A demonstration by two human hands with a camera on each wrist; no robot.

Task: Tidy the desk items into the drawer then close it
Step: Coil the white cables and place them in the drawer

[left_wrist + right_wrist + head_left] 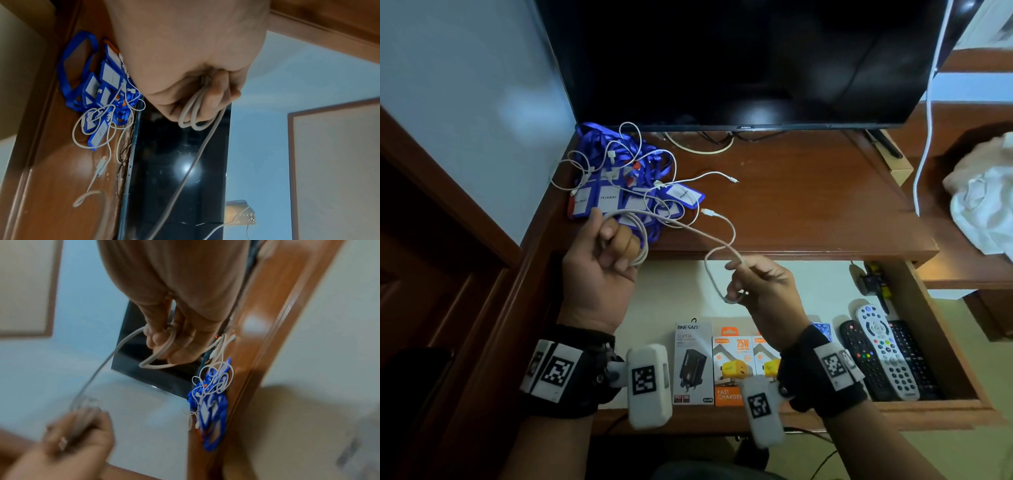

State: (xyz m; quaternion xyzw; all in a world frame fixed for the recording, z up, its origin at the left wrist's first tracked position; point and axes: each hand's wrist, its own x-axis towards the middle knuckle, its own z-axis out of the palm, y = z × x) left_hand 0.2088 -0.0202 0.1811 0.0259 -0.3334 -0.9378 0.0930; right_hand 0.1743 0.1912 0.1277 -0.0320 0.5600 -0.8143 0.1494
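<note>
A white charging cable (690,228) stretches between both hands above the desk's front edge. My left hand (607,248) grips several coils of it (192,113). My right hand (748,277) pinches a loop of the same cable (164,345) over the open drawer (941,346). A heap of blue lanyards with badge holders (626,185) lies at the desk's back left, tangled with thin white cables (96,129). In the drawer sit charger boxes (729,366) and three remotes (883,356).
A dark TV (739,61) stands at the back of the wooden desk (808,192). A white cord (928,120) hangs at its right side. Pale cloth (983,198) lies on a shelf to the right. A small dark item (871,281) sits in the drawer's back right corner.
</note>
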